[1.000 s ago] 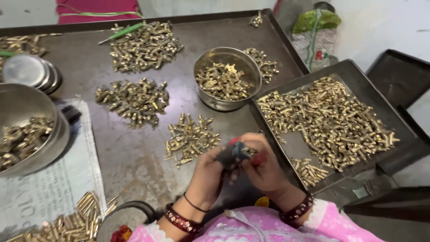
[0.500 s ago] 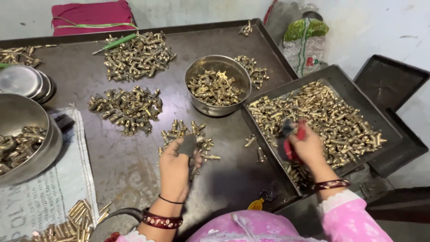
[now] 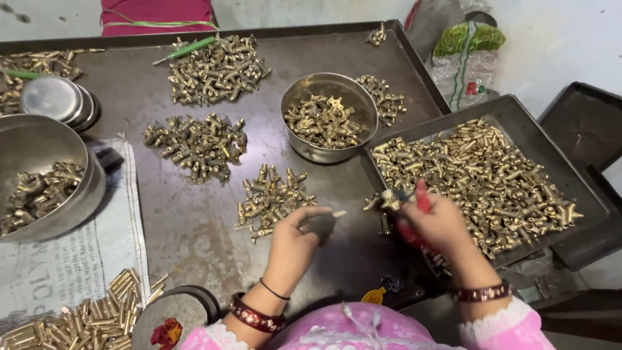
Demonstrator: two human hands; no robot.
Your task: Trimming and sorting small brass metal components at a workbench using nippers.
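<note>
— So, far left of the frame?

— A big round steel bowl [image 3: 39,175] half full of brass fittings, with loose brass tubes [image 3: 78,317] below it at lower left.

— And the centre?

— The left hand [image 3: 295,236] sits on the dark metal tray [image 3: 194,227], fingers curled around a small dark rounded object [image 3: 321,227], just beside a small pile of brass T-fittings [image 3: 272,198]. A smaller steel bowl of fittings [image 3: 327,123] stands above it.

— The other hand?

— At centre right, the right hand [image 3: 437,223] is closed on a red-handled tool [image 3: 418,217], its tip touching a brass fitting [image 3: 389,199] at the near edge of the black tray heaped with brass pieces [image 3: 518,123].
</note>
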